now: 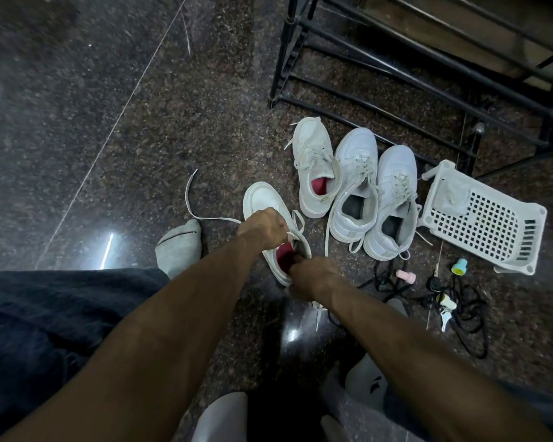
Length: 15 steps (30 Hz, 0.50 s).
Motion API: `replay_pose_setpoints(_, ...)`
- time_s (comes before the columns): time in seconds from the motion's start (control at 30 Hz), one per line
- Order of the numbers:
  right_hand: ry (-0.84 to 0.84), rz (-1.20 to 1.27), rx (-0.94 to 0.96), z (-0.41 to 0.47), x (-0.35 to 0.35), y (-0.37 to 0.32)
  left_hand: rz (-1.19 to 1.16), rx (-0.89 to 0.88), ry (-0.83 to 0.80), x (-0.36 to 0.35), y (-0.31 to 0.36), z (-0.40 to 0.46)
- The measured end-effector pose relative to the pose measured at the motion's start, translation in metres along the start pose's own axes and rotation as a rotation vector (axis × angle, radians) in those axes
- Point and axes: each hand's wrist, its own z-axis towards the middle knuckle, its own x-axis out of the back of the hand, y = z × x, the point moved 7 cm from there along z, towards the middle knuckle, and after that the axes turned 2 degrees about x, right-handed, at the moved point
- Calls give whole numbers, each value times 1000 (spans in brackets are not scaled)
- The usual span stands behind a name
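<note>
Centrally: left hand point(262, 228) pinches lace point(205, 217), right hand point(310, 279) grips white sneaker point(262, 197).

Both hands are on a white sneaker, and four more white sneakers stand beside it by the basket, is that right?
Not quite: the head view shows three more sneakers, not four, by the basket. The left hand and right hand do hold the white sneaker.

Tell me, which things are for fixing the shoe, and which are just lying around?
In use:
- shoe
- lace
- left hand, pinching the lace
- right hand, gripping the shoe

Lying about:
- three other shoes
- basket
- keys
- black cords
- rack
</note>
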Motion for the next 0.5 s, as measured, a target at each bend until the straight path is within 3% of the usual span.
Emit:
replay_pose_setpoints(0.23, -42, 92, -72, 12, -11, 0, -38, -4, 11, -2, -1, 0)
replay_pose_setpoints(0.5, 72, 418, 137, -23, -34, -6, -324, -152, 12, -22, -11, -25)
